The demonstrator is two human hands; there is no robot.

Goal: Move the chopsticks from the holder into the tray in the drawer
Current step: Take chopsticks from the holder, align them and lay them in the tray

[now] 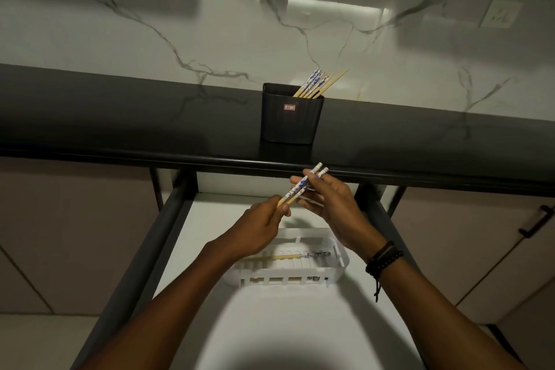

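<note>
1. Left hand (264, 221) pinches the bamboo tips of the held pair (303, 186). Right hand (333, 204) holds its patterned ends, above the open drawer (210, 213).
2. Tray (341, 261) is at 6 o'clock from the hands, with a laid pair (285, 256) lengthwise inside.
3. Even the ends, turn the held pair parallel to the laid pair, lower flat, don't drop.
4. Holder (291, 123) at 12 o'clock has remaining chopsticks (315, 84) leaning toward 2 o'clock.

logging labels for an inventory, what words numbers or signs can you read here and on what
On the black holder, a red and white sticker: print too small and blurred to read.
On the chopsticks: a blue pattern only, no letters made out.
Nothing else shows any text.
</note>
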